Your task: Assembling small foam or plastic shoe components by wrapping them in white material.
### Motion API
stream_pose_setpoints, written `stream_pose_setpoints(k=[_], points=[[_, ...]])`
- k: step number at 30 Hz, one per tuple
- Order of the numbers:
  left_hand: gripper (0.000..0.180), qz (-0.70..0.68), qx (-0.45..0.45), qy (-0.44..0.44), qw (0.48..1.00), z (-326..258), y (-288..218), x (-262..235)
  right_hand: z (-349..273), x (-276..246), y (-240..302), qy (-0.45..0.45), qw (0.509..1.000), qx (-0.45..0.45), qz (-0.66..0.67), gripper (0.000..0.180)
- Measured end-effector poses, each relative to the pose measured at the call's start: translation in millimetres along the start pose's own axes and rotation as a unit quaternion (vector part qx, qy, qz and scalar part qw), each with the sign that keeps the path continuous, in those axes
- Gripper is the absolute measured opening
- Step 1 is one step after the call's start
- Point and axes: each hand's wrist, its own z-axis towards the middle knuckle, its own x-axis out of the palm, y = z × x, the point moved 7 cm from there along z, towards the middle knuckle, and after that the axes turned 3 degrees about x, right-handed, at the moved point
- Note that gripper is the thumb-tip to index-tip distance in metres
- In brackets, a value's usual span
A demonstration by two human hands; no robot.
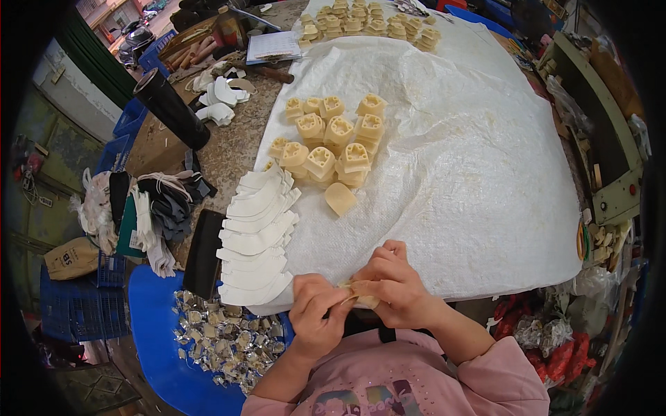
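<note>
My left hand (316, 312) and my right hand (394, 284) meet at the near edge of the white woven sheet (472, 173). Together they pinch a small cream moulded piece (355, 292), mostly hidden by my fingers. Beyond them a pile of cream moulded blocks (333, 142) sits on the sheet, with one lone block (340, 198) nearer to me. A fanned stack of white curved cut pieces (257, 232) lies just left of my left hand.
Several crumpled silvery bits (222, 343) lie on a blue tray at lower left. A black roll (170, 107), more white pieces (220, 97), a notepad (274, 46) and a far pile of cream blocks (368, 21) lie further back. A machine (610, 139) stands at right.
</note>
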Motion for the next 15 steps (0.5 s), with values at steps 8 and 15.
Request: stream_pose_setpoints(k=[8, 15], points=[[0.030, 0.067, 0.039, -0.029, 0.997, -4.6, 13.5, -20.0, 0.5, 0.1, 6.7, -0.031, 0.998, 0.035, -0.042, 0.028], [0.021, -0.111, 0.010, -0.082, 0.990, -1.8, -0.9, -14.9, -41.0, 27.1, -29.8, -0.137, 0.857, 0.299, 0.396, 0.022]])
